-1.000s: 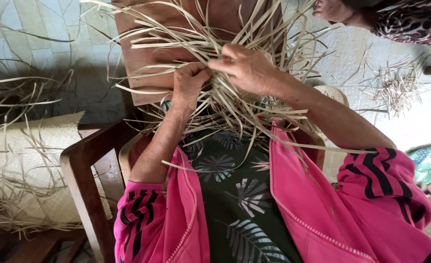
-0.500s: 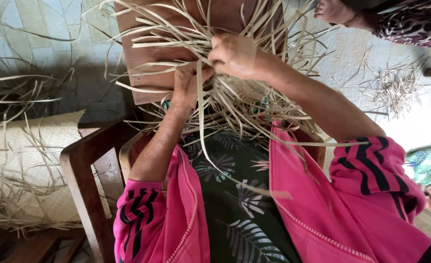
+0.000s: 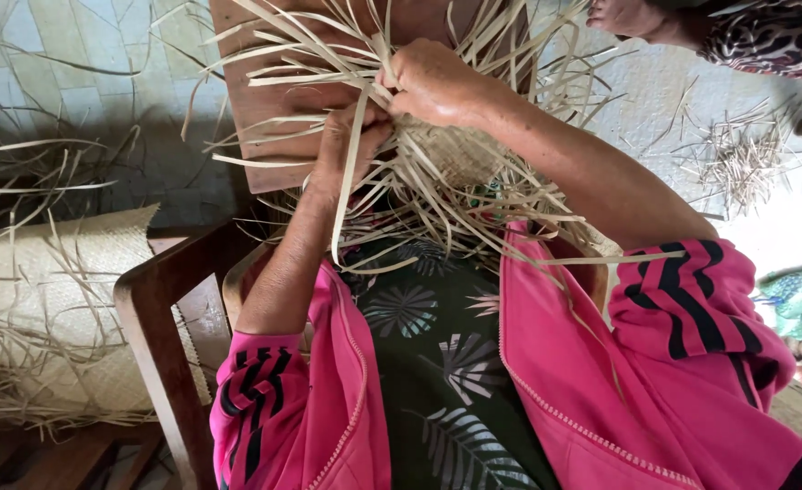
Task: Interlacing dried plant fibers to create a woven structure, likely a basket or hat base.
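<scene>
weave: small woven patch done, most palm-leaf strips loose | left hand pinching one strip | right hand clenched on strips

Pale tan, flat dried-leaf weaving strips, a tangled loose bundle fanning outward in all directions, ends splayed and curling, over a partly woven tan mat piece at its centre, above the lap, against a brown wooden board

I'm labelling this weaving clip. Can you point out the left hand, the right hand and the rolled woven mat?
left hand (image 3: 351, 136), head view, on the knuckles among the strips.
right hand (image 3: 433, 82), head view, on the back of the hand.
rolled woven mat (image 3: 47, 308), head view, on its woven side.
</scene>
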